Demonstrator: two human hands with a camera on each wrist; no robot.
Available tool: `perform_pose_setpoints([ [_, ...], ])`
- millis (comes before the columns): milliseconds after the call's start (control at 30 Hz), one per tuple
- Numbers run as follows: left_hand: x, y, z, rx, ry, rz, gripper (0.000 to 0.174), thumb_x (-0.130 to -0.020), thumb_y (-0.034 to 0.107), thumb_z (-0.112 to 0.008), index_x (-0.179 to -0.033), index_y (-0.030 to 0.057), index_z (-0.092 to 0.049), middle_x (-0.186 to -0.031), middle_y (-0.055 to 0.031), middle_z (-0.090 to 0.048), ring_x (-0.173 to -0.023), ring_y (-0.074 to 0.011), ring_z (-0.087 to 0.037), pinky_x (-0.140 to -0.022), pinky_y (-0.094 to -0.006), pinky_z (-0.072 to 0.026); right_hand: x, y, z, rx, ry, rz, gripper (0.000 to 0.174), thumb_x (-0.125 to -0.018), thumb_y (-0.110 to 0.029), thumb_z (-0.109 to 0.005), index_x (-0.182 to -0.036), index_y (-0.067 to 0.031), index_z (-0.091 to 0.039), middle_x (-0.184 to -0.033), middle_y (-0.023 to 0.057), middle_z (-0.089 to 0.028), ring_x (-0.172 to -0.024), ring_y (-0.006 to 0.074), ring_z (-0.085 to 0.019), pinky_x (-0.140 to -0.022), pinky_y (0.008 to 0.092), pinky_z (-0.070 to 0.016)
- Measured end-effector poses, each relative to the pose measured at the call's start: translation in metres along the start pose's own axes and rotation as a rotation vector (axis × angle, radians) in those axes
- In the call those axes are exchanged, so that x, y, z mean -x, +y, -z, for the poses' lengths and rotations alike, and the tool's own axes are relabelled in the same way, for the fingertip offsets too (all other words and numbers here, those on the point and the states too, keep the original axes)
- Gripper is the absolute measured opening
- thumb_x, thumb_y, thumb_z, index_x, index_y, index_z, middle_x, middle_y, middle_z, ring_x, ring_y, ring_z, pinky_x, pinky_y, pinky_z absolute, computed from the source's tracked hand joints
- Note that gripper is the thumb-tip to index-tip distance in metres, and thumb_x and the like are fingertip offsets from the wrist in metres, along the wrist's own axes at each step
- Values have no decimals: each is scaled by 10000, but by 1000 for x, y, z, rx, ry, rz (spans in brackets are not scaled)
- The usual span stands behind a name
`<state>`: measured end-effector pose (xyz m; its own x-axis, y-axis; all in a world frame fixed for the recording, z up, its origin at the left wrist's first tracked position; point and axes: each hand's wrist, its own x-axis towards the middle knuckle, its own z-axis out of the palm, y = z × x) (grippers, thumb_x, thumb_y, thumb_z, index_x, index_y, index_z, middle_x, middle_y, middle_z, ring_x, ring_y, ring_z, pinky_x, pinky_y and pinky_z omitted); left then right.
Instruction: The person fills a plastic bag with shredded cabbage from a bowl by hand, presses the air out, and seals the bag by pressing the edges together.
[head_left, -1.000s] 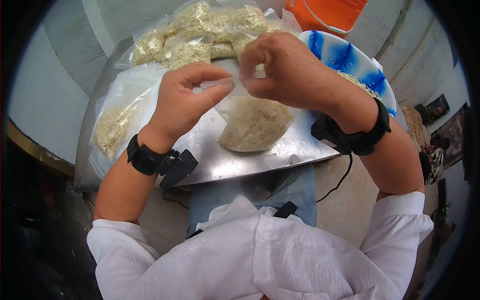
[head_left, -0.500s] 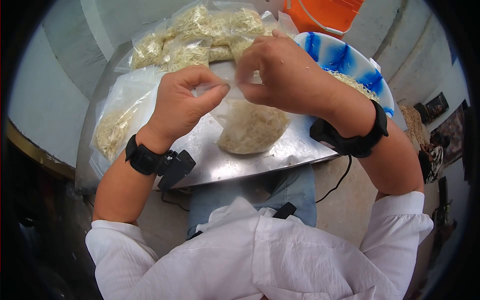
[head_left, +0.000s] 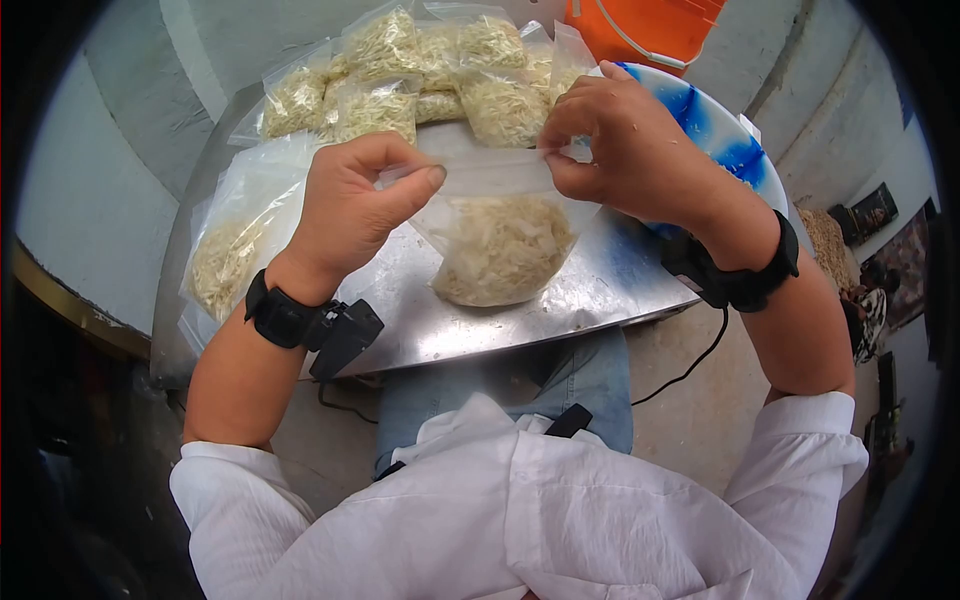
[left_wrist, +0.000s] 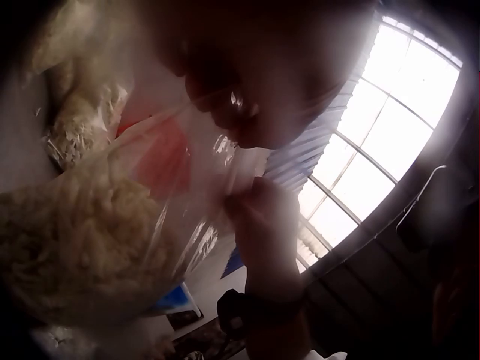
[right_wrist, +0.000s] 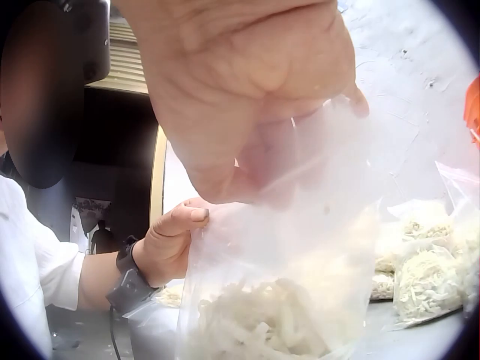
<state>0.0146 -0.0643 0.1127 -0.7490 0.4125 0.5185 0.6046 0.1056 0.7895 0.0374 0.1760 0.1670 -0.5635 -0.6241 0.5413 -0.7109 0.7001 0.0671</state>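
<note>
Apparently to keep its mouth taut, the left hand and right hand pinch the top corners of the filled bag upright, near the bench's front edge.

The bucket at one o'clock is bright orange, its handle white. The basin, between one and two, is white with blotchy blue streaks. Clear bags at eleven show pale yellow shreds. At six, the shirt is plain white, the jeans faded blue.
</note>
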Motion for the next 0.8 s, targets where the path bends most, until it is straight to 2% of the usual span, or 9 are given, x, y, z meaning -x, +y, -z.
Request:
perform_pose_setpoints([
  [100, 0, 0, 0, 0, 6, 5, 58, -769, 40, -630, -729, 20, -593, -722, 15, -546, -687, -60, -465, -646, -204, -368, 5, 5, 2, 38, 35, -1, 64, -612, -99, -592, -630, -45, -623, -634, 120, -595, -632, 290, -568, -744, 370, -416],
  [267, -2, 1, 0, 18, -2, 17, 76, -774, 57, -628, -725, 24, -580, -716, 22, -536, -691, -55, -453, -650, -205, -363, 13, 7, 2, -174, 33, -116, 134, -647, -133, -622, -745, -44, -646, -702, 105, -617, -670, 283, -577, -762, 355, -407],
  [433, -2, 1, -2, 49, -7, 30, 78, -773, 60, -630, -725, 26, -579, -711, 27, -529, -681, -52, -441, -638, -204, -353, 15, 6, -3, -77, 36, -44, 108, -664, -146, -625, -736, -67, -635, -750, 93, -624, -726, 257, -577, -803, 394, -383],
  [500, -3, 2, -2, 50, 3, 13, 85, -759, 77, -643, -745, -3, -620, -707, -2, -598, -674, -62, -505, -626, -210, -405, 12, 5, -5, -66, 53, -28, 86, -667, -146, -622, -715, -75, -629, -754, 92, -622, -738, 249, -574, -812, 412, -374],
  [600, -3, 4, -3, 15, 7, -1, 81, -758, 75, -643, -741, -2, -620, -703, -1, -597, -673, -62, -506, -627, -210, -405, 7, 2, -7, -56, 76, -10, 58, -675, -143, -607, -670, -85, -611, -708, 81, -615, -709, 253, -572, -820, 445, -357],
  [667, -3, 6, -2, 3, 12, 6, 80, -757, 74, -643, -740, -1, -621, -703, -2, -598, -673, -63, -508, -629, -211, -406, 5, 1, -7, -69, 20, -30, 53, -665, -125, -591, -633, -83, -600, -646, 72, -599, -670, 270, -565, -822, 425, -363],
  [800, -3, 4, 1, -22, 15, -4, 76, -754, 75, -644, -737, 3, -624, -703, -1, -603, -671, -64, -514, -633, -212, -410, 6, 1, -1, -46, 48, -18, 54, -648, -107, -581, -602, -80, -590, -595, 75, -578, -628, 280, -555, -827, 405, -371],
])
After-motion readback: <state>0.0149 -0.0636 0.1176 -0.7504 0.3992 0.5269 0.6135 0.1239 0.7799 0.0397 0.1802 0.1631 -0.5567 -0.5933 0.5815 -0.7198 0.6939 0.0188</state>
